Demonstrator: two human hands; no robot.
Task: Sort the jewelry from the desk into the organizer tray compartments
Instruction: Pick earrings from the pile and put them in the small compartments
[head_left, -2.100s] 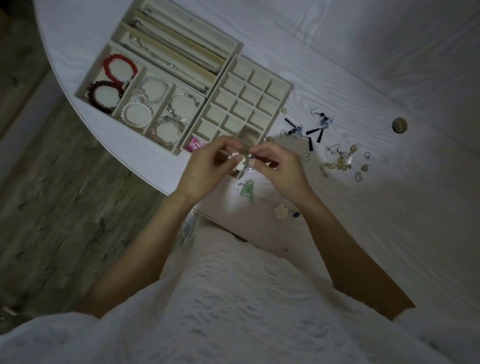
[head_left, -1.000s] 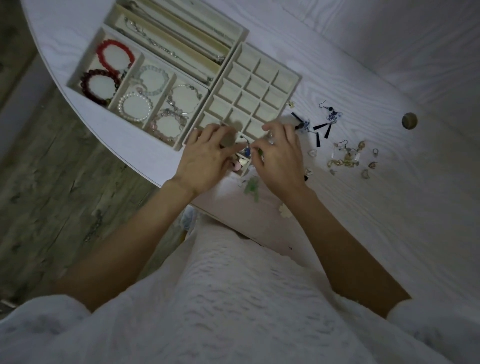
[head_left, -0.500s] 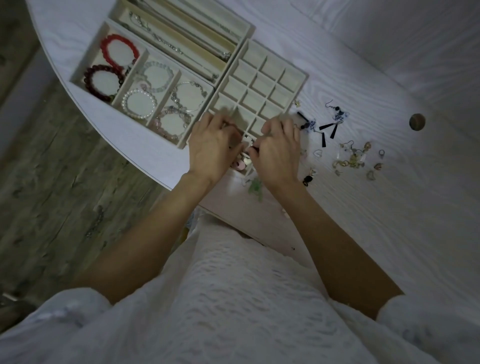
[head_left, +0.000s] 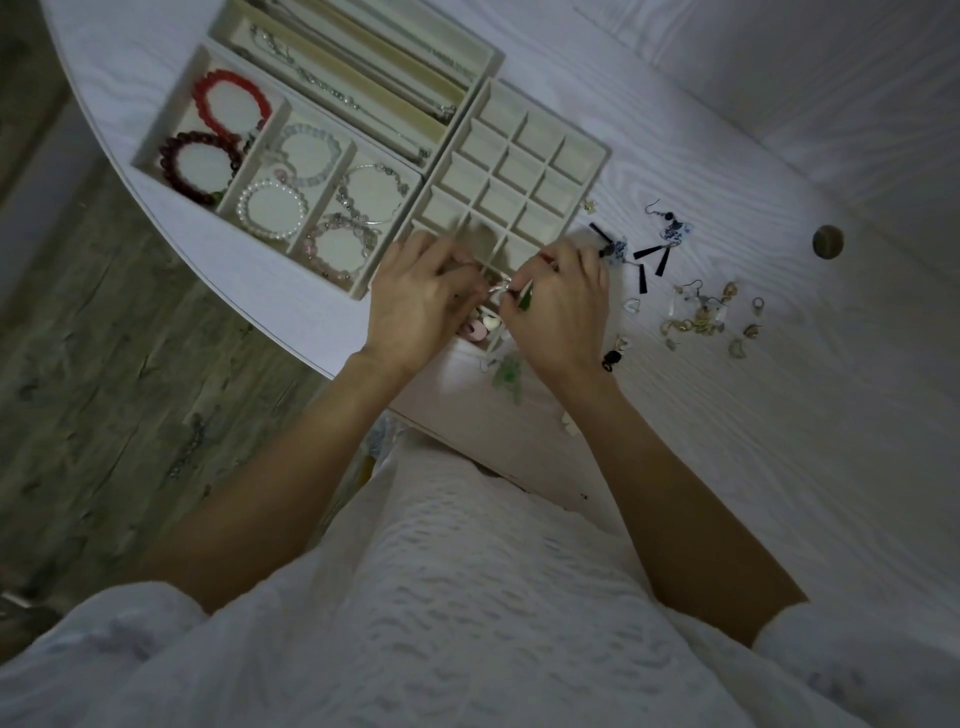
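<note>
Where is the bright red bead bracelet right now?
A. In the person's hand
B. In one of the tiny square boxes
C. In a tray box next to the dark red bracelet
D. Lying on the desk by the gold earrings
C: the bright red bead bracelet lies in the far-left compartment of the cream organizer tray, sharing it with the dark red bead bracelet.
</note>
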